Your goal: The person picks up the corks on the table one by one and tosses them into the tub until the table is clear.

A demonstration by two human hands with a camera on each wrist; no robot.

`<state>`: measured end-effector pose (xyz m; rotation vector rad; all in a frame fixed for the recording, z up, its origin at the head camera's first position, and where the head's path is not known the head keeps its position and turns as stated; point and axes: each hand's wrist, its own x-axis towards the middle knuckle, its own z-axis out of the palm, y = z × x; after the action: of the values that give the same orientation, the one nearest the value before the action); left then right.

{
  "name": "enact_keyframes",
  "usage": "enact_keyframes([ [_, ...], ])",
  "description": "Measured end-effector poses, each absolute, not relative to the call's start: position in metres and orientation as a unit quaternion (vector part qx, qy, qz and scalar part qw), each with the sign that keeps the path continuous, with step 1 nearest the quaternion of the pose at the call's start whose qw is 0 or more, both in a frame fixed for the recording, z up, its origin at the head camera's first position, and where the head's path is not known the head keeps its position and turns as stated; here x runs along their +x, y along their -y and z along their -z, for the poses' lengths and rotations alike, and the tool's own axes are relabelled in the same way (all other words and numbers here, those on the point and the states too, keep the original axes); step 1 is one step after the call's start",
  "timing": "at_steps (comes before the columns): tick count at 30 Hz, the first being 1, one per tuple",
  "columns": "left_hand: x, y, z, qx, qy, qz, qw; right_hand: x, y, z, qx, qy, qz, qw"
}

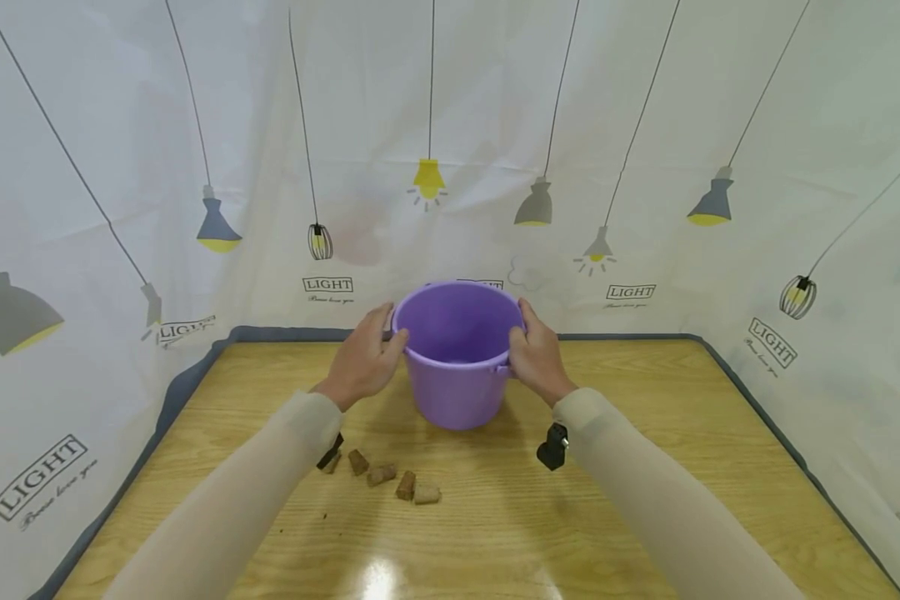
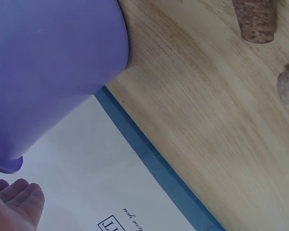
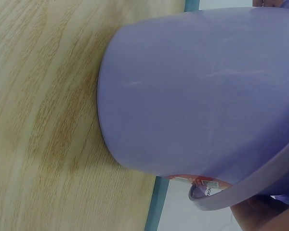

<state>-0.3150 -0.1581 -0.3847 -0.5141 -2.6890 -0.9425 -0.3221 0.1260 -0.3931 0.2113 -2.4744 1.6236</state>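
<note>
A purple plastic bucket (image 1: 461, 396) stands upright on the wooden table, its open top tipped into sight in the head view. My left hand (image 1: 363, 358) grips its rim on the left, thumb over the edge. On the opposite side my right hand (image 1: 540, 354) holds the rim, near the handle joint. The right wrist view shows the bucket wall (image 3: 183, 91) and the handle (image 3: 260, 180) hanging along its side. Fingers (image 2: 24, 197) of the left hand appear below the rim in the left wrist view. Inside the bucket, the visible part holds nothing.
Several cork stoppers (image 1: 381, 475) lie on the table (image 1: 495, 533) in front of the bucket, to the left; one cork (image 2: 255, 21) shows closely in the left wrist view. A white cloth printed with lamps (image 1: 450, 108) hangs round the table's back and sides.
</note>
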Motion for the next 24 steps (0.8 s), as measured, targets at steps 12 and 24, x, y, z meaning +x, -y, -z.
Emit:
enact_keyframes([
  [12, -0.302, 0.162, 0.383, -0.204, 0.918, 0.293, 0.176, -0.322, -0.126, 0.393, 0.075, 0.837, -0.535, 0.09],
  [24, -0.292, 0.168, 0.391, -0.212, 0.908, 0.275, 0.232, -0.322, -0.127, 0.393, 0.075, 0.832, -0.543, 0.08],
])
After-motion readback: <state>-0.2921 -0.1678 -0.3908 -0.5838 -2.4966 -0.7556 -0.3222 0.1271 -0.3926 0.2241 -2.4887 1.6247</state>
